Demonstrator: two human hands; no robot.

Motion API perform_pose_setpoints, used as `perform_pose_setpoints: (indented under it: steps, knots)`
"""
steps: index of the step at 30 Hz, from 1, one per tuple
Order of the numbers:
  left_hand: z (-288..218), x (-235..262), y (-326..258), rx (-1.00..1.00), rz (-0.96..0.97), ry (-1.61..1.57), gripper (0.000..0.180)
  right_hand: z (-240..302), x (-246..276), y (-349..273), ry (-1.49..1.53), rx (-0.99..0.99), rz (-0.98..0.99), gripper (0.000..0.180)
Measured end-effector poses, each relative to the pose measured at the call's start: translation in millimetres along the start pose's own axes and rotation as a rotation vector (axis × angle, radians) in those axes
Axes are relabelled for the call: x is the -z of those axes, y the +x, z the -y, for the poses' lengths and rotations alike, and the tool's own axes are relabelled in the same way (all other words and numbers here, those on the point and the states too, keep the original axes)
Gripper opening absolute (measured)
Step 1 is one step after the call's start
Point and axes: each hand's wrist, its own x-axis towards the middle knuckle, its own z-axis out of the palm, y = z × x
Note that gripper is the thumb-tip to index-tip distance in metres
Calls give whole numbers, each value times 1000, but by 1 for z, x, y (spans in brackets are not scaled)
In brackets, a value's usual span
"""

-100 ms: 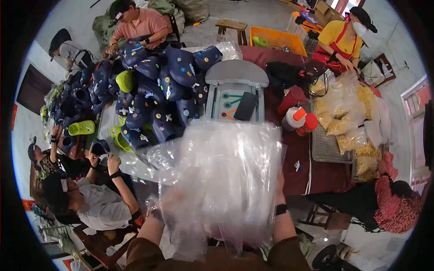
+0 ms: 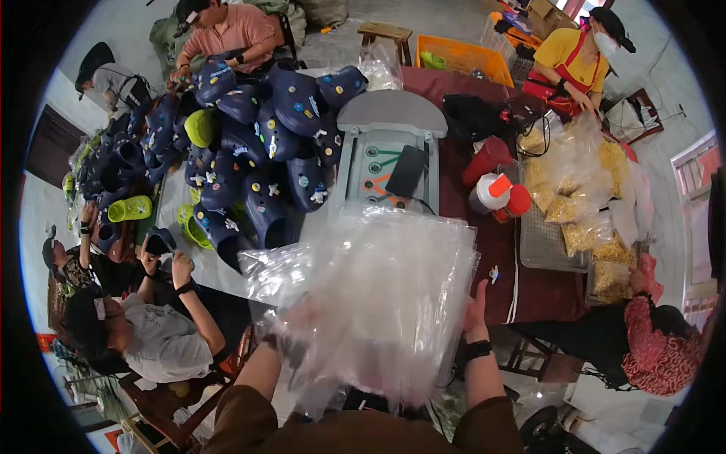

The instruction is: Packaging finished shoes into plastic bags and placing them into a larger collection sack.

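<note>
A thick stack of clear plastic bags (image 2: 386, 295) is held up in front of me, its edges loose and uneven. My left hand (image 2: 301, 316) grips the stack at its left side and shows only dimly through the film. My right hand (image 2: 476, 312) is at the stack's right edge, fingers stretched out and thumb up, not closed round the bags. Behind the stack, on the table, lies a grey plastic tray-like board (image 2: 389, 144) with a rounded top, bearing a dark phone (image 2: 407, 172).
Navy clogs (image 2: 265, 144) with charms are heaped at left, with lime ones (image 2: 130, 209) among them. A cup with a red lid (image 2: 490, 193) and bags of yellow pieces (image 2: 567, 181) lie right on the dark red table (image 2: 491, 257). Several people sit or stand around.
My right hand has moved outward from the stack and now shows beside its edge. The bags have shifted slightly, and the left side of the stack fans out more.
</note>
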Motion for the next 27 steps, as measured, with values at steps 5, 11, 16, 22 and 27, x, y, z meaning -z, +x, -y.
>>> perform_pose_setpoints:
  steps: [5, 11, 16, 22, 27]
  knots:
    - [-34, -40, 57, 194, 84, -282, 41, -22, 52, 5, -321, 130, -401, 76]
    - [55, -47, 54, 361, -165, -10, 48, -48, 5, 8, -791, 776, -845, 48]
    - [21, -61, 41, 264, -367, 8, 42, -79, -128, -33, -1660, 1250, -349, 63]
    - [-6, -67, 48, 304, -357, 99, 39, -156, -187, -9, -2003, 912, 121, 57]
    - [6, -65, 40, 250, -397, 104, 38, -133, -126, 8, -2246, 590, -423, 69]
